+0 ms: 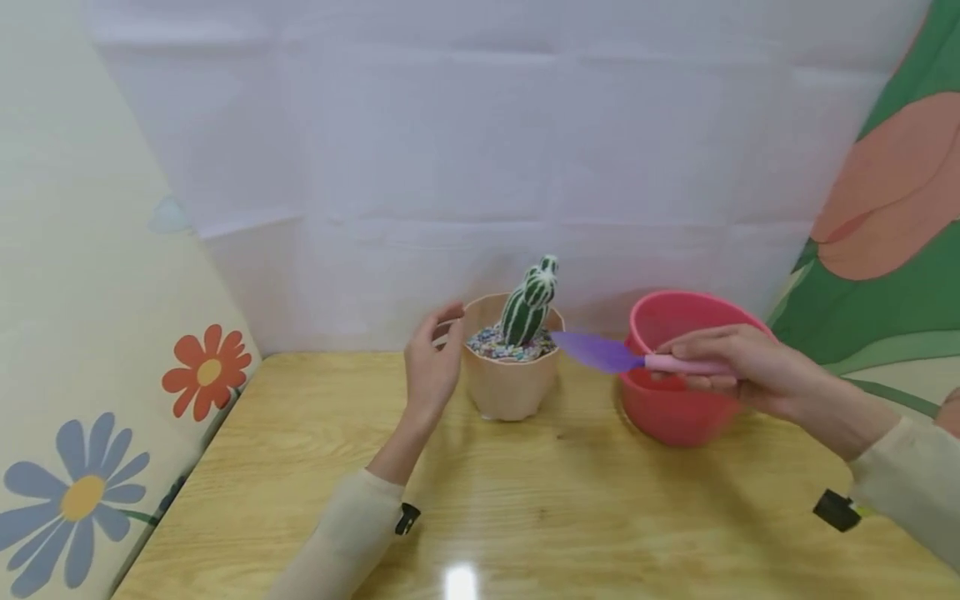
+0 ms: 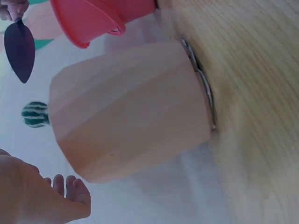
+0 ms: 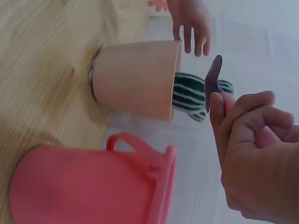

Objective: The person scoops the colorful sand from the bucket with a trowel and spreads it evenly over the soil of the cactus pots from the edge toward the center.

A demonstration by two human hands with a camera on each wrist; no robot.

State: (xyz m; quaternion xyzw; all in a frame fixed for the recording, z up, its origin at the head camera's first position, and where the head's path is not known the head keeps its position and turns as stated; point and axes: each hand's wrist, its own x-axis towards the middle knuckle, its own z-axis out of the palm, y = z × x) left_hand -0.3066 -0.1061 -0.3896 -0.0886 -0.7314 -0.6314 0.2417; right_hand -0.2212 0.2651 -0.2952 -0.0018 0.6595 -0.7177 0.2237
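Observation:
A green cactus with white stripes [image 1: 525, 312] stands in a peach pot [image 1: 510, 390], its base ringed by multicoloured pebbles [image 1: 487, 343]. At the pot's left rim is my left hand [image 1: 435, 358], fingers loosely bent and holding nothing; the left wrist view has this hand [image 2: 42, 193] beside the pot's upper edge. My right hand [image 1: 742, 367] grips the pink handle of a small trowel [image 1: 600, 353] with a purple blade. The blade points left, its tip close to the pot's right rim. In the right wrist view the fingers curl round the trowel handle [image 3: 267, 136].
A red bucket [image 1: 675, 412] with a handle stands right of the pot, under my right hand. Both rest on a wood-grain table [image 1: 525, 500]. Behind hangs a white cloth [image 1: 420, 150]; flower-patterned panels [image 1: 82, 498] flank the table.

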